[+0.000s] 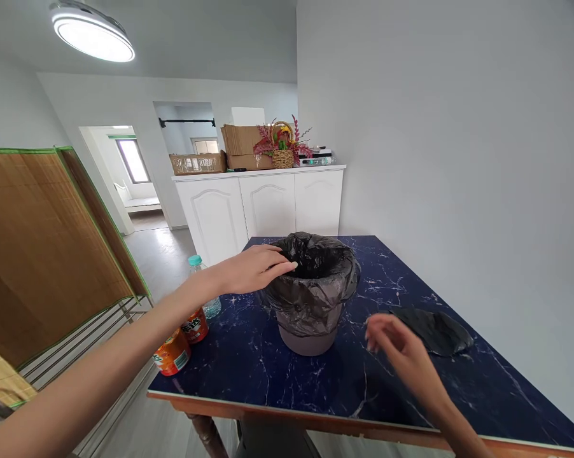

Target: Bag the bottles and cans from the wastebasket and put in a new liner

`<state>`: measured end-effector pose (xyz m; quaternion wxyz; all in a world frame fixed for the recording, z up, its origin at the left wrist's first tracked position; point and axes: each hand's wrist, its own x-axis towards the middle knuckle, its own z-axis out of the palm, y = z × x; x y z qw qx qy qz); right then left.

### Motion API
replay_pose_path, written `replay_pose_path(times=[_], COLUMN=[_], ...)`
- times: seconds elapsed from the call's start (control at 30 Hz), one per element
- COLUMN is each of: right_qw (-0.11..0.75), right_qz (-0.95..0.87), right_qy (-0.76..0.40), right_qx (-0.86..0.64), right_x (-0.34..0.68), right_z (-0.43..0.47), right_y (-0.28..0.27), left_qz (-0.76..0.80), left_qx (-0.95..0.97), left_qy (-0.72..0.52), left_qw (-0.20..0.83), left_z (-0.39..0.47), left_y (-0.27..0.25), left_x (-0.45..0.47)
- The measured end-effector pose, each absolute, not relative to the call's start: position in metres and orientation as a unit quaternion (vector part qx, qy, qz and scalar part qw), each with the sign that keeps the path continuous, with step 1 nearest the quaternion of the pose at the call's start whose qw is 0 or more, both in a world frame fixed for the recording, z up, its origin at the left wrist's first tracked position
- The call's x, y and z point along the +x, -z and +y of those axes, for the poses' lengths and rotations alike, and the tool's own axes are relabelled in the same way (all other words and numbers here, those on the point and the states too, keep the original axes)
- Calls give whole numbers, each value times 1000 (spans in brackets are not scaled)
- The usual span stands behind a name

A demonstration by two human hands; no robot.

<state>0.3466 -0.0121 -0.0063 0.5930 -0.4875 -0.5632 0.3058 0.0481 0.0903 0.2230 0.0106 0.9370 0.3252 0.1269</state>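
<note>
A trash bin (307, 343) stands upright on the table, lined with a black plastic bag (310, 299) that is folded over its rim. My left hand (261, 267) lies across the left side of the bag's rim, fingers stretched out and the thumb pointing towards the opening. To the right of the bin, my right hand (399, 350) hovers over the tabletop with loosely curled fingers apart and nothing visible in them; it is slightly blurred. Just behind that hand, a flat pile of black plastic bags (434, 331) rests on the table.
The dark blue marble-patterned table (249, 375) meets a wall on its right. On its left edge are a clear bottle (212, 308) with a teal cap and two orange-red containers (173, 353). Behind is a white cabinet (272, 203) bearing cardboard boxes and a flower basket (282, 158).
</note>
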Motion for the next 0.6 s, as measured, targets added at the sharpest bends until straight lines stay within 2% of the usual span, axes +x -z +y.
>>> replay_pose_path(times=[0.1, 0.2, 0.27, 0.33, 0.4, 0.6], right_qw=[643, 583, 547, 523, 495, 493], right_qz=[-569, -653, -674, -630, -612, -591], right_qy=[-142, -74, -133, -307, -386, -456], right_qx=[-492, -478, -478, -485, -481, -448], right_x=[347, 342, 339, 338, 337, 331], right_z=[3, 35, 67, 99, 124, 144], right_y=[-57, -121, -148, -158, -153, -110], left_qz=[326, 366, 388, 405, 419, 456], left_qx=[934, 908, 892, 876, 857, 771], left_qy=[-143, -195, -215, -235, -258, -334], left_qw=[32, 53, 87, 119, 154, 294], left_z=[87, 90, 94, 98, 101, 105], left_y=[-215, -205, -196, -188, -179, -154], left_x=[43, 41, 40, 41, 42, 45])
